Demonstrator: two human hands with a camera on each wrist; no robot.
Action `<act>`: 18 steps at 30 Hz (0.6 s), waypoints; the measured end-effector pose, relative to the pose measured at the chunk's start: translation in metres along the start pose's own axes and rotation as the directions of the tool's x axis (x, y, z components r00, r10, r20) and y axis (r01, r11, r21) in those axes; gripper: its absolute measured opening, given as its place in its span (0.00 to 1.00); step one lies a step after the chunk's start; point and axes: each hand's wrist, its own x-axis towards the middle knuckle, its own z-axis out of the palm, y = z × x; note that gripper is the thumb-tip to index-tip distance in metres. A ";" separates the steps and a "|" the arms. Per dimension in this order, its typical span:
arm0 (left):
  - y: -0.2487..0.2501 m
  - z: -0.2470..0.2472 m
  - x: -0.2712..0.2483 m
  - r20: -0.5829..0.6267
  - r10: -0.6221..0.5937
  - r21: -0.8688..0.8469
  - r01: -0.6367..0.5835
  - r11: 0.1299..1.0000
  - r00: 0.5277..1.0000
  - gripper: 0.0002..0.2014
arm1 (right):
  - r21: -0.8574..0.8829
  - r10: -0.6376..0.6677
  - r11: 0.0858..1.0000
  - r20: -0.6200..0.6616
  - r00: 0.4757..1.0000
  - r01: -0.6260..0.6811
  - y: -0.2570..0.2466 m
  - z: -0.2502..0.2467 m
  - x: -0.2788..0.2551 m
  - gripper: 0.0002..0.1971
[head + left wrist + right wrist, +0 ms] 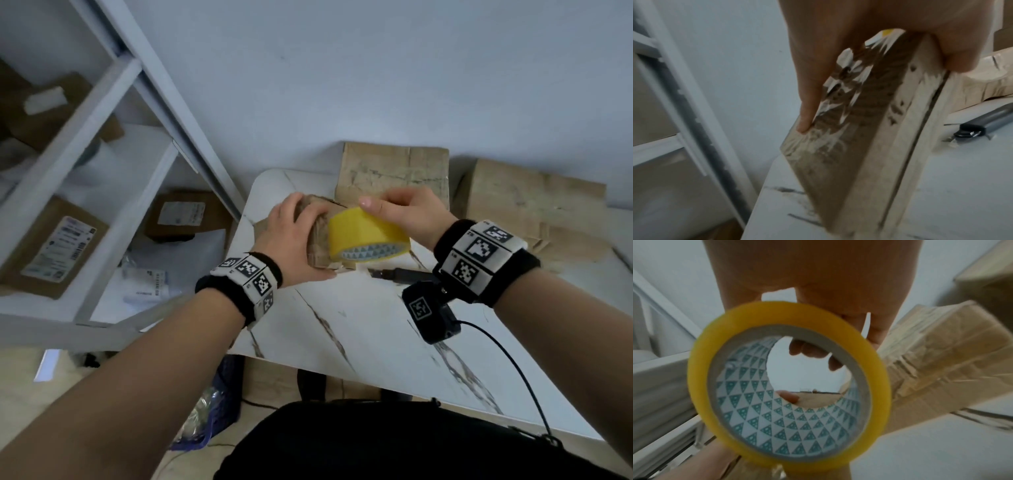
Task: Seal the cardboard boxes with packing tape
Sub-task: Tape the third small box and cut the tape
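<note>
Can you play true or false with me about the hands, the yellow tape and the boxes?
1. The right hand holds the yellow tape roll. True.
2. The left hand rests flat on the table. False: it grips the small cardboard box.
3. The inside of the tape roll has a pattern of teal triangles. True.
4. The tape roll lies on the shelf. False: it is in the right hand, against the small box.
5. A dark box cutter lies on the table near the small box. True.
6. The two bigger boxes at the back are red. False: they are brown cardboard.
</note>
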 end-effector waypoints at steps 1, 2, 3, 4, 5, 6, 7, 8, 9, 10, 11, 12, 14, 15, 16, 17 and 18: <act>-0.004 -0.001 -0.003 -0.028 0.004 -0.044 -0.005 0.999 1.000 0.50 | 0.007 -0.007 1.000 0.018 1.000 0.007 -0.005 0.002 0.001 0.21; -0.009 -0.001 -0.007 -0.059 0.006 -0.083 -0.011 0.996 0.998 0.50 | -0.006 -0.018 1.000 0.034 0.999 0.018 -0.010 0.006 0.002 0.20; -0.014 -0.001 -0.010 -0.085 0.011 -0.108 -0.020 0.994 0.996 0.49 | -0.029 -0.028 0.999 0.044 0.999 0.029 -0.015 0.010 0.003 0.21; -0.018 0.000 -0.013 -0.106 0.018 -0.124 -0.031 0.992 0.994 0.49 | -0.064 -0.039 0.997 0.044 0.998 0.042 -0.020 0.014 0.006 0.22; -0.022 0.000 -0.015 -0.122 0.015 -0.137 -0.031 0.990 0.992 0.48 | -0.107 -0.050 0.993 0.041 0.998 0.054 -0.026 0.018 0.008 0.24; -0.027 0.001 -0.017 -0.126 -0.010 -0.155 -0.010 0.988 0.992 0.49 | -0.162 -0.059 0.985 0.030 0.998 0.063 -0.032 0.021 0.011 0.26; -0.032 0.000 -0.019 -0.124 -0.050 -0.179 0.028 0.984 0.991 0.50 | -0.231 -0.068 0.970 0.015 0.998 0.070 -0.037 0.022 0.015 0.28; -0.039 -0.001 -0.022 -0.120 -0.088 -0.208 0.062 0.976 0.989 0.51 | -0.327 -0.076 0.942 0.000 0.997 0.072 -0.042 0.023 0.019 0.29; -0.047 -0.002 -0.026 -0.115 -0.113 -0.235 0.084 0.968 0.987 0.53 | -0.457 -0.079 0.887 -0.013 0.997 0.065 -0.045 0.023 0.023 0.30; -0.054 -0.003 -0.031 -0.106 -0.126 -0.249 0.096 0.964 0.986 0.53 | -0.593 -0.080 0.803 -0.018 0.997 0.054 -0.047 0.023 0.026 0.30; -0.060 -0.003 -0.036 -0.094 -0.126 -0.250 0.099 0.963 0.988 0.53 | -0.689 -0.077 0.723 -0.012 0.997 0.047 -0.046 0.024 0.030 0.31; -0.065 -0.003 -0.039 -0.087 -0.120 -0.242 0.096 0.965 0.989 0.53 | -0.732 -0.064 0.680 -0.006 0.998 0.040 -0.044 0.025 0.033 0.32; -0.070 -0.003 -0.043 -0.085 -0.116 -0.235 0.093 0.967 0.990 0.53 | -0.720 -0.026 0.694 0.013 1.000 0.027 -0.040 0.030 0.038 0.31; -0.073 -0.003 -0.045 -0.088 -0.116 -0.241 0.092 0.966 0.989 0.52 | -0.708 -0.020 0.705 0.025 0.999 0.032 -0.040 0.034 0.041 0.29; -0.076 -0.002 -0.046 -0.090 -0.110 -0.252 0.084 0.964 0.990 0.52 | -0.704 -0.022 0.709 0.040 0.999 0.044 -0.041 0.039 0.044 0.29; -0.079 -0.002 -0.049 -0.092 -0.102 -0.266 0.074 0.961 0.991 0.52 | -0.705 -0.029 0.707 0.058 0.998 0.062 -0.043 0.044 0.047 0.29; -0.082 -0.002 -0.052 -0.094 -0.100 -0.280 0.069 0.957 0.991 0.52 | -0.712 -0.035 0.698 0.075 0.997 0.078 -0.045 0.049 0.051 0.29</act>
